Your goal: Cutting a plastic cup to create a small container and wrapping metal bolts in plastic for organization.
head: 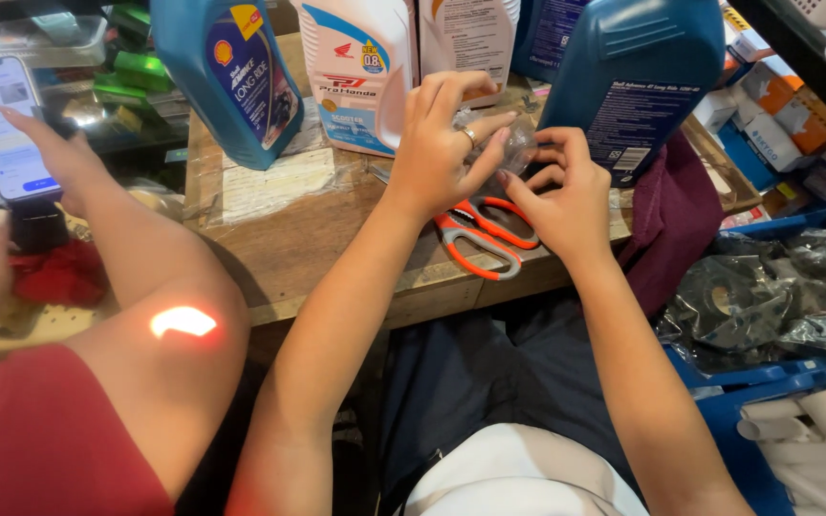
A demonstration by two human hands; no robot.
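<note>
I am holding a small clear plastic piece (pixel 516 145) between both hands, just above the far part of the wooden table (pixel 317 239). My left hand (pixel 444 143) is pinching its near-left edge between thumb and forefinger, with a ring showing on one finger, and my right hand (pixel 566 196) is curling its fingers up against its right side, so both hands are grasping the same piece and neither is clenched empty. The piece is lying between the two grips, a little nearer my left fingertips; it is too see-through and crumpled for me to tell its long axis or which way it is pointing. Directly below my hands, flat on the table, orange scissors (pixel 485 239) are lying shut, handles toward my right wrist and blades hidden under my left hand. Behind the piece, at the table's back edge, a blue bottle (pixel 638 81) is standing upright, with a white bottle (pixel 356 72) and another blue bottle (pixel 227 76) to its left. A maroon cloth (pixel 671 215) is hanging off the table's right end. Left of the table, another person's hand is tapping a phone (pixel 0 124).
</note>
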